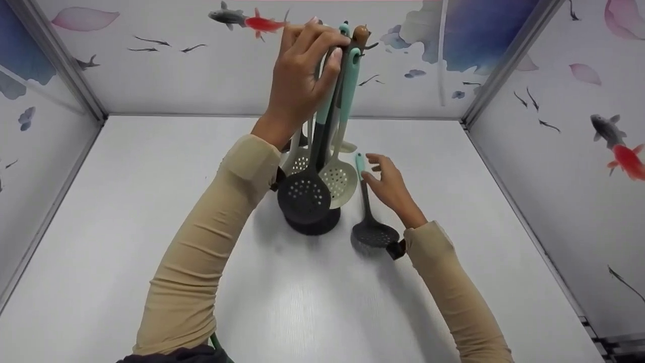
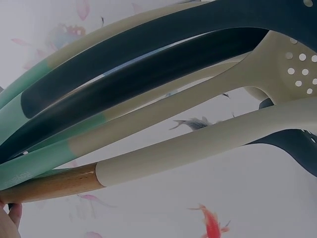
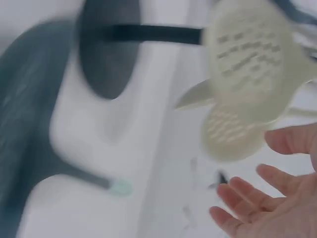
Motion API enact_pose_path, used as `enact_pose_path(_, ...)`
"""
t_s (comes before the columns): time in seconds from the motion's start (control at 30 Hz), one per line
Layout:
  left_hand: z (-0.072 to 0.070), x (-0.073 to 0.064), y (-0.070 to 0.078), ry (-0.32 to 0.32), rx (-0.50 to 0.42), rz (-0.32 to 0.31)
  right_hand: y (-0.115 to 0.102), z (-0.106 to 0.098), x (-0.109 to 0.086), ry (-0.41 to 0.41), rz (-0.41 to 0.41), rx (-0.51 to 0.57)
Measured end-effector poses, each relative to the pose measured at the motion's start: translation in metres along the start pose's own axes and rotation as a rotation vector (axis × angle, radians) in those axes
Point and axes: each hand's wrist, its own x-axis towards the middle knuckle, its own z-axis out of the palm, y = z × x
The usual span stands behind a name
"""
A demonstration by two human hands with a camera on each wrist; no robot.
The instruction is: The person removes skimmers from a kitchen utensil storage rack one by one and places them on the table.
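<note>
At the top of a utensil stand, my left hand (image 1: 305,60) curls its fingers over the hub and the handle ends. Below it hang a dark skimmer (image 1: 304,196), a cream skimmer (image 1: 338,182) and other utensils with mint handles (image 1: 349,83). The stand's round dark base (image 1: 315,227) shows behind them. A wooden handle (image 2: 54,184) runs close to the left thumb. To the right, a separate dark skimmer (image 1: 374,234) has its mint handle end (image 3: 120,187) pointing away from me. My right hand (image 1: 388,184) is beside that handle, fingers spread and holding nothing.
A white tabletop (image 1: 151,227) lies under everything. Panels painted with fish and petals (image 1: 166,75) close off the back and both sides, with metal posts (image 1: 509,63) at the corners.
</note>
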Motion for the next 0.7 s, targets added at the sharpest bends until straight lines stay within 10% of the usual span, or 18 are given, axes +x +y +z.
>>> enact_pose_path(0.3,0.0,0.002,0.001,-0.011,0.014,-0.011,-0.06,0.004,-0.01,0.075,-0.295,0.312)
enact_pose_path(0.7,-0.001,0.0,0.0,-0.016,0.015,-0.009,-0.065,0.017,-0.011,0.107,-0.283,0.327)
